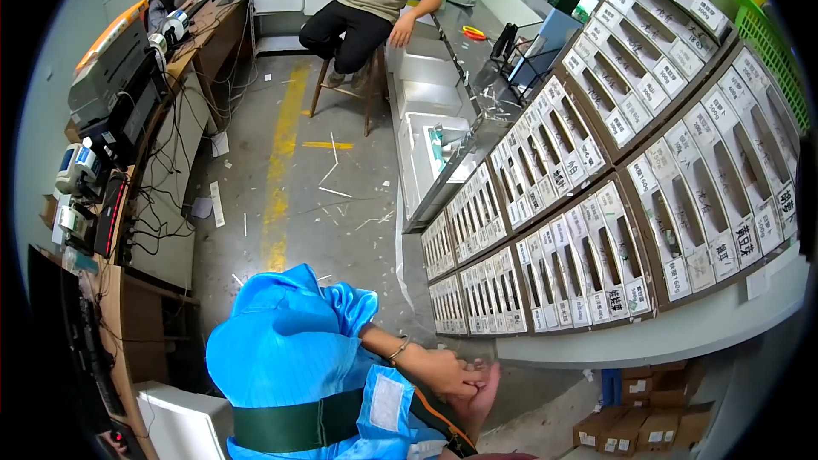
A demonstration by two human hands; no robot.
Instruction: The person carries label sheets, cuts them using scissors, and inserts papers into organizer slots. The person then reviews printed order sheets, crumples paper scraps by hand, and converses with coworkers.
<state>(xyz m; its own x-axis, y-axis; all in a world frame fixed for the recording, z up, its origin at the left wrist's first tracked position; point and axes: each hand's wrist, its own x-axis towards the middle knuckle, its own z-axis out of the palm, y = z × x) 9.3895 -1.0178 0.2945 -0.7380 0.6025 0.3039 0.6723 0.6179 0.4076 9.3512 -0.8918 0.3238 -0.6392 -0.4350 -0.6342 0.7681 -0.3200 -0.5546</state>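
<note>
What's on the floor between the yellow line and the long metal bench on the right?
In the head view, the grey floor between the yellow line and the metal bench holds only scattered white strips and scraps; nothing larger stands there.

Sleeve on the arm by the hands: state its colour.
Bright blue sleeve, with a dark green band near the cuff; head view.

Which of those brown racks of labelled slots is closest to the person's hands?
The small lower rack at the left end of the bottom row, just above the clasped hands. The other racks sit farther right and higher.
</note>
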